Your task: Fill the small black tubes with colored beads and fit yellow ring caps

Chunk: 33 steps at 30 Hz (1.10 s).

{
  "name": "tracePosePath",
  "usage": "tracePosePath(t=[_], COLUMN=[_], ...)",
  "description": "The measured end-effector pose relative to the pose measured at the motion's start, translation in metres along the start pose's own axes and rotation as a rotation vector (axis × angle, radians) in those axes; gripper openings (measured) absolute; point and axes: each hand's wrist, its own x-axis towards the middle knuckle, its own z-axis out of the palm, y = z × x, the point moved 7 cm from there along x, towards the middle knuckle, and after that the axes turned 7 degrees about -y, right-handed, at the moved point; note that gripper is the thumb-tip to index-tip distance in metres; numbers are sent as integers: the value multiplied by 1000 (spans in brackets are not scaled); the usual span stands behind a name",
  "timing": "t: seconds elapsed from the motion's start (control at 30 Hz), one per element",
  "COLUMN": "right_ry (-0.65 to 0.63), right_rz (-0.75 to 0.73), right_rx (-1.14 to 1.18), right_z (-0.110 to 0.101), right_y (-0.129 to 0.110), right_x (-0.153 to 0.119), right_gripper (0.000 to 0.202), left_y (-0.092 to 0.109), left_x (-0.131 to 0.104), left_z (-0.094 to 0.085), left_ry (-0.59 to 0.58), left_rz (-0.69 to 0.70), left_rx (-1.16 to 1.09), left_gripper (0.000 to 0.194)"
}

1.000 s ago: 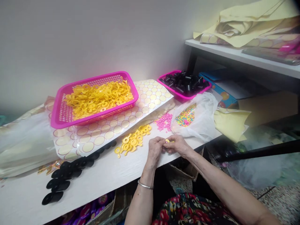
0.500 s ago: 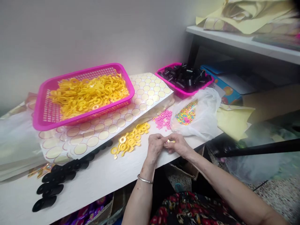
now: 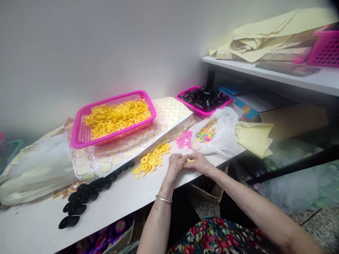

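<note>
At the table's front edge, my left hand (image 3: pixel 177 164) and my right hand (image 3: pixel 200 163) meet with fingertips together. A small yellow plastic ring piece (image 3: pixel 190 161) shows between the fingers of my right hand, mostly covered. My left fingers are pinched against it or close beside it; what they hold is hidden. To the left of my hands lies a loose pile of yellow ring pieces (image 3: pixel 151 160). Just beyond them are small pink pieces (image 3: pixel 184 139) and a clear plastic bag (image 3: pixel 227 132) of multicoloured beads (image 3: pixel 206 131).
A pink basket (image 3: pixel 75 135) of yellow pieces rests on sheets of round stickers (image 3: pixel 144 143). Black plastic pieces (image 3: pixel 76 208) line the table's left part. Another pink basket (image 3: pixel 185 103) holds black cylinders. A white shelf (image 3: pixel 265 72) stands at right.
The camera view has shifted, so the baskets and shelf appear lower and the left-hand things further right. My hands stay together at the table edge, with small finger movements around the yellow piece.
</note>
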Motion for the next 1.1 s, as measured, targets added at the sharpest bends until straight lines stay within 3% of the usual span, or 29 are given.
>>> tracePosePath(t=[0.23, 0.43, 0.6, 0.77, 0.9, 1.0, 1.1], right_ry=[-2, 79, 90, 77, 125, 175, 130], right_rz=[37, 54, 12, 119, 117, 58, -54], right_rx=[-28, -118, -93, 65, 67, -23, -52], right_z=[-2, -13, -9, -9, -15, -17, -17], right_y=[-2, -6, -5, 7, 2, -10, -21], right_x=[2, 5, 5, 2, -14, -36, -60], right_gripper=[23, 16, 14, 24, 26, 27, 26], left_y=[0, -9, -9, -2, 14, 18, 23], left_x=[5, 3, 4, -13, -36, -48, -58], left_z=[2, 4, 7, 6, 15, 19, 20], left_ry=[-97, 75, 70, -81, -259, -164, -18], left_rz=[60, -78, -94, -2, 165, 224, 268], left_rx=[94, 20, -49, -351, -436, -330, -275], left_gripper=[37, 37, 36, 43, 33, 40, 25])
